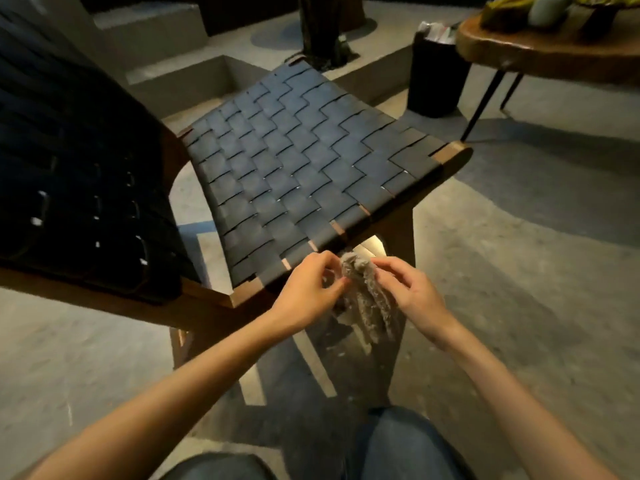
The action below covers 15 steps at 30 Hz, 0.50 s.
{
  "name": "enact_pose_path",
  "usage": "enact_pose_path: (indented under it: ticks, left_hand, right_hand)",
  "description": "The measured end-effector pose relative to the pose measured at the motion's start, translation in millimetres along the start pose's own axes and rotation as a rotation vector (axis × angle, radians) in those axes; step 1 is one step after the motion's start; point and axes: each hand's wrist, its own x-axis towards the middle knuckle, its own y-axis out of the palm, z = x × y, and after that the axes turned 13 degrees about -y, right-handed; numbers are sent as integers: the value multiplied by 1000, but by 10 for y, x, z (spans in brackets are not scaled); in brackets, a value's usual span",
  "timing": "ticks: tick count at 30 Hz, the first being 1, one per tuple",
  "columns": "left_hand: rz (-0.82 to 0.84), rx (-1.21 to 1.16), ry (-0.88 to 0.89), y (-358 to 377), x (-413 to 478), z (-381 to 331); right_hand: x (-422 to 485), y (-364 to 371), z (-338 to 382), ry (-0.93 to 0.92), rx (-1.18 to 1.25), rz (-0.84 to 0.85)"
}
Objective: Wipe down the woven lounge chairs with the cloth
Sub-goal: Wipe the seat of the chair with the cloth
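Grey cloth [367, 299] bunched, hanging off seat's near edge, pinched by left hand [308, 289] and right hand [408, 292] fingers. Step: regathering cloth, judged. Next: flatten pad, press onto woven seat [304, 161] of lounge chair.

Dim room here, the grey concrete floor [519, 306] catching patches of warm light.
A round wooden tabletop [519, 53] is sitting at the upper right on thin dark legs [485, 102], carrying blurred greenish items [505, 10]. A black bin [436, 77] is standing just beside it, with pale paper [438, 31] poking out of the top. Low concrete steps [194, 77] are running along the far side, a dark column [318, 26] is rising behind them, and broad shadows are lying across the floor on the right.
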Motion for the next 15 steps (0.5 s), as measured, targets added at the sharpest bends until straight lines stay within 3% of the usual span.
enact_pose_path:
  ticks: [4, 9, 13, 15]
  left_hand:
    - [-6, -8, -1, 446, 149, 54]
    - [126, -188, -66, 809, 251, 150]
    - [398, -557, -214, 934, 318, 163]
    - [411, -533, -194, 1056, 408, 161]
  right_hand:
    - [-113, -242, -168, 56, -105, 104]
    - [-115, -387, -336, 57, -357, 21]
    - [2, -481, -339, 67, -571, -34]
    - [56, -536, -319, 104, -602, 20]
